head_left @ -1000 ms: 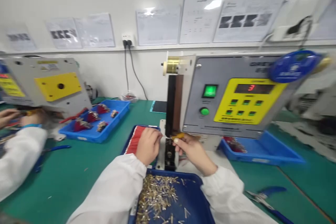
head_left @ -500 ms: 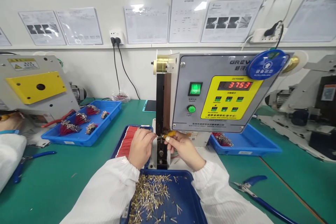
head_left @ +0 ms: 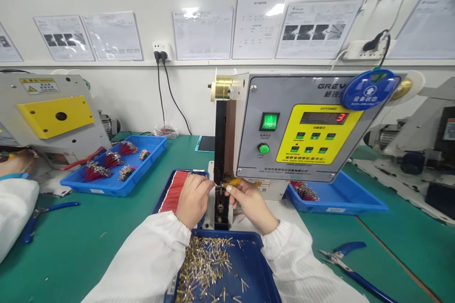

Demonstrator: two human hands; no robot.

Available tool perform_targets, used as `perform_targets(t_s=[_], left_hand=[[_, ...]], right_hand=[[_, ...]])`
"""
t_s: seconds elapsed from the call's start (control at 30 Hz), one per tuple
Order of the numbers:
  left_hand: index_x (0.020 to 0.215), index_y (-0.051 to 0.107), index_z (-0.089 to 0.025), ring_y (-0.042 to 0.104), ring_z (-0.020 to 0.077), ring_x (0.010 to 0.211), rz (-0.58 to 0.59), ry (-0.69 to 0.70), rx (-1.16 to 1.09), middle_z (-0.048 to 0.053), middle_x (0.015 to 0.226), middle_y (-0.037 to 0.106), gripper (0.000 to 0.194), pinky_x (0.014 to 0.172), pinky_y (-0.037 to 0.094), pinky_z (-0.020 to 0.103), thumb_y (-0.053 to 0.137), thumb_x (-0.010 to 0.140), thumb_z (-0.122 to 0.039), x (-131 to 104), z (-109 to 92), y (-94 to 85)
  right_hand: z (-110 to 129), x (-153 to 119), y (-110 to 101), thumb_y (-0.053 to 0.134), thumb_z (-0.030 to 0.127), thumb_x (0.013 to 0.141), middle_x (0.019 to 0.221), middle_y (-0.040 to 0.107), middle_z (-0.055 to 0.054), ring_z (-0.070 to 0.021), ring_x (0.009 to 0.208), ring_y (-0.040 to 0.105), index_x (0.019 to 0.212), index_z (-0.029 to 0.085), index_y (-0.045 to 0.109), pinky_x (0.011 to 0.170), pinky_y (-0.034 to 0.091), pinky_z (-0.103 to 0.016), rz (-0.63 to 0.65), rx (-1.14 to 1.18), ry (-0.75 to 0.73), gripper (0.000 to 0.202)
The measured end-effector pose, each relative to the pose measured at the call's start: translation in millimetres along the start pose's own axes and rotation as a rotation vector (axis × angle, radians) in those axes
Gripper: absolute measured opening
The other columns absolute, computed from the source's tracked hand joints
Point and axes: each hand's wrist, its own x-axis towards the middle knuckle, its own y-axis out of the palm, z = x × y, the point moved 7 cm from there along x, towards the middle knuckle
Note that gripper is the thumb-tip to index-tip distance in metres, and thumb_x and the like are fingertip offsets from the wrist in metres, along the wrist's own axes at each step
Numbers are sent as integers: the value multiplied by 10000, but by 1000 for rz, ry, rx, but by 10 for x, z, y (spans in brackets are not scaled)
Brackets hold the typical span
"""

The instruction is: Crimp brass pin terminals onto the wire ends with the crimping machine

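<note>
My left hand (head_left: 194, 200) is closed in a pinch at the left side of the crimping machine's narrow black head (head_left: 221, 151). A thin wire seems to run from its fingertips towards the small metal jaws (head_left: 220, 190). From the other side my right hand (head_left: 250, 202) pinches at the same jaws, a yellow cover (head_left: 232, 182) on one fingertip; whatever it grips is too small to make out. Beneath both wrists lies a dark blue tray (head_left: 254, 265) with many two-legged, gold-coloured metal pins (head_left: 204, 262). Red wires (head_left: 176, 189) lie side by side in another tray behind my left hand.
Blue-handled cutters (head_left: 343, 259) lie at the right, another pair (head_left: 46, 210) at the left. Blue bins (head_left: 103, 188) (head_left: 351, 204) with bundled red wires flank the machine's grey control panel (head_left: 273, 151). A co-worker's sleeve (head_left: 16, 215) shows at the far left.
The whole scene has shifted slightly right in view. Both hands stay pinched at the jaws. The red display went from 3753 to showing only a 3 clearly.
</note>
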Motion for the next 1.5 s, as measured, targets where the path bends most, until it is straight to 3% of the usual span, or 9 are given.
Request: perform_targets(t_s=[0.23,0.4,0.57,0.77,1.23,1.5], left_hand=[[963,620,-187,514,179,880,8,-13,-5,59,917,597,206,787,463,332,421,937,-139,-11,17,12],[994,631,-203,501,178,892,-49,-4,11,64,935,573,258,777,453,329,407,925,-98,-23,11,-29],[992,607,-193,500,178,891,-68,26,-4,49,921,595,172,794,448,326,464,925,-123,-12,-17,-50],[946,618,-196,496,180,888,-36,4,30,49,914,581,187,782,445,315,449,928,-119,-23,17,-13],[956,614,-182,477,178,881,-22,13,18,56,915,575,176,779,435,316,455,927,-113,-26,11,2],[962,628,-178,477,175,863,-33,-1,47,56,891,556,145,762,435,310,490,925,-151,-23,7,-15]], right_hand=[[4,-2,-1,639,478,759,557,546,12,-127,466,481,705,186,565,462,402,-243,4,5,9,305],[-7,6,-1,641,472,762,561,553,11,-124,451,473,709,189,565,454,397,-246,-4,2,-3,298],[-30,-6,2,648,513,749,569,558,10,-118,420,447,704,199,532,418,368,-246,-82,21,-14,338],[-17,-30,20,670,544,715,583,550,10,-131,441,451,704,212,510,401,370,-251,-147,2,-10,369],[13,-54,15,645,555,687,529,531,27,-115,399,433,684,200,519,391,379,-238,-158,-9,1,377],[-31,-79,10,605,551,775,512,532,23,-113,376,427,697,197,515,372,340,-226,-235,-101,-60,374]])
